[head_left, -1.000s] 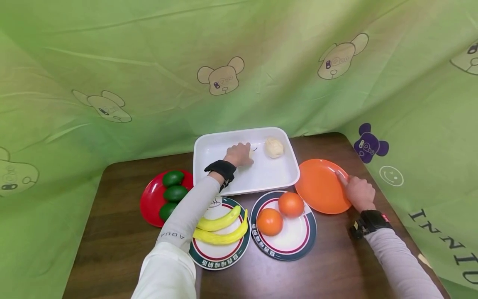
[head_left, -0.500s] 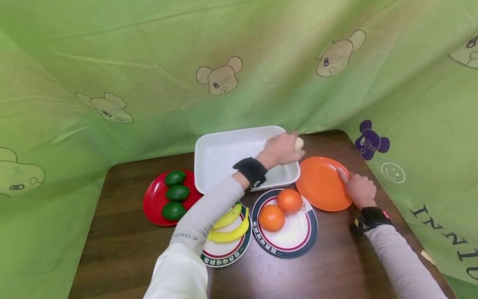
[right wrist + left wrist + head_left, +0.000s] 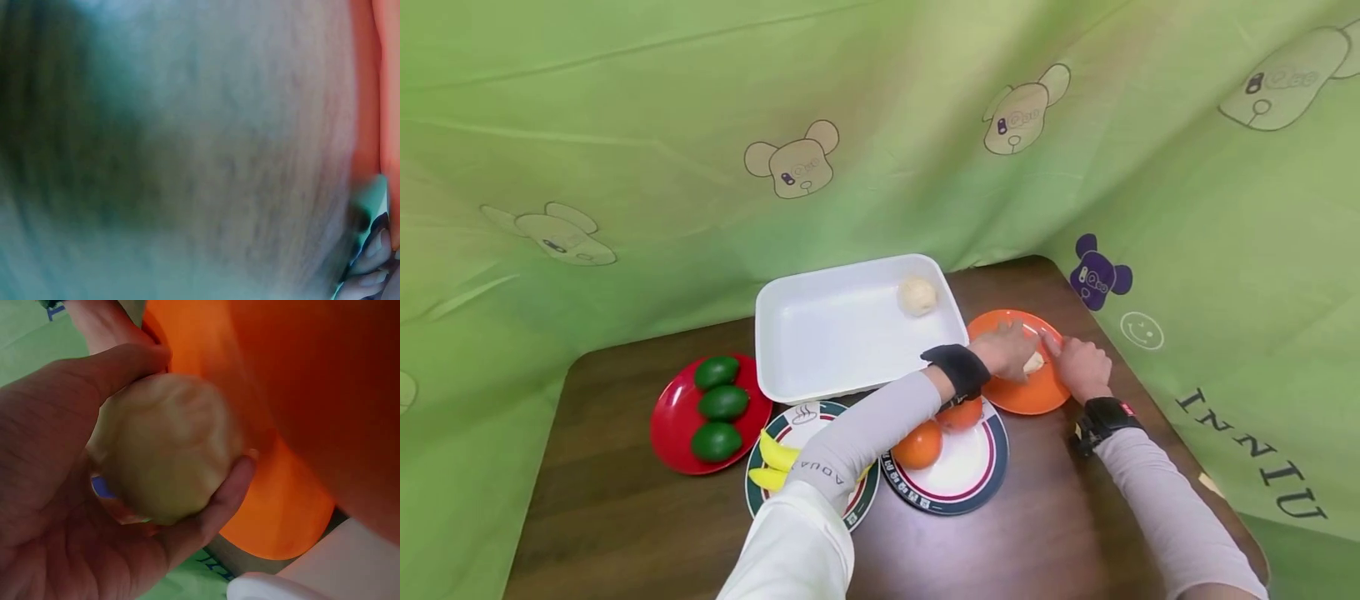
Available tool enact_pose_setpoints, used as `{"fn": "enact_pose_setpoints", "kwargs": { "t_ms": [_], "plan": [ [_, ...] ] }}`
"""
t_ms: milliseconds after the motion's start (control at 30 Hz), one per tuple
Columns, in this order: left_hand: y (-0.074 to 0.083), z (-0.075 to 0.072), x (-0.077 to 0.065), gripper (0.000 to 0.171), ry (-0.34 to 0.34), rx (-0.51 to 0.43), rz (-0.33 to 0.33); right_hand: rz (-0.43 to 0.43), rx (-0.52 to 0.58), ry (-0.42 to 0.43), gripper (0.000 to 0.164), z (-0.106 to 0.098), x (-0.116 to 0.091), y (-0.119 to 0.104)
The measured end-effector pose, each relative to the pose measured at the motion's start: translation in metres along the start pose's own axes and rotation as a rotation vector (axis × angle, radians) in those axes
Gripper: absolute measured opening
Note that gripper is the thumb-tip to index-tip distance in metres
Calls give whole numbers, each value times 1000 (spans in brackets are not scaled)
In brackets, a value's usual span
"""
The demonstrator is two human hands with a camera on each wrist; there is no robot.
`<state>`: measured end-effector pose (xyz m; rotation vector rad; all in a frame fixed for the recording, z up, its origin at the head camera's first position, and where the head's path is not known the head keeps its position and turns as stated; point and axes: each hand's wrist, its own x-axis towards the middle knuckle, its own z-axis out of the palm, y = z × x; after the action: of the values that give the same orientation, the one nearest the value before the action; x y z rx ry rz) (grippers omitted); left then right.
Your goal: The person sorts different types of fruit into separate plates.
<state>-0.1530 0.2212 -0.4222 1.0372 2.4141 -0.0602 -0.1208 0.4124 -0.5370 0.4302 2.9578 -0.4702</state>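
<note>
In the head view my left hand (image 3: 1006, 348) is over the orange plate (image 3: 1037, 403) and holds a pale cream bun (image 3: 1033, 363). The left wrist view shows the bun (image 3: 172, 450) as round, with a creased top, between thumb and curled fingers. Whether it touches the plate cannot be told. My right hand (image 3: 1081, 368) grips the plate's right rim, one digit laid over the top and the other fingers curled at the edge. Curled fingers (image 3: 372, 262) show at the corner of the blurred right wrist view. Another cream bun (image 3: 917, 296) lies in the white tray (image 3: 850, 333).
A red plate (image 3: 673, 433) with three green oval fruits (image 3: 722, 402) stands at the left. Bananas (image 3: 775, 454) lie on a patterned plate (image 3: 756, 492), partly under my left sleeve. Two oranges (image 3: 919, 444) sit on a second patterned plate (image 3: 992, 467). Green cloth (image 3: 700, 167) hangs behind the table.
My left hand has picked up a bun from the tray and carried it right, over to the orange plate. My right hand has stayed at that plate's rim. The head view has shifted slightly.
</note>
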Motion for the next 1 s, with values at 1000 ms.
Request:
{"fn": "enact_pose_setpoints", "kwargs": {
  "t_ms": [1000],
  "plan": [
    [-166, -38, -30, 68, 213, -105, -214, 27, -8, -26, 90, -1, -1, -3]
  ]
}}
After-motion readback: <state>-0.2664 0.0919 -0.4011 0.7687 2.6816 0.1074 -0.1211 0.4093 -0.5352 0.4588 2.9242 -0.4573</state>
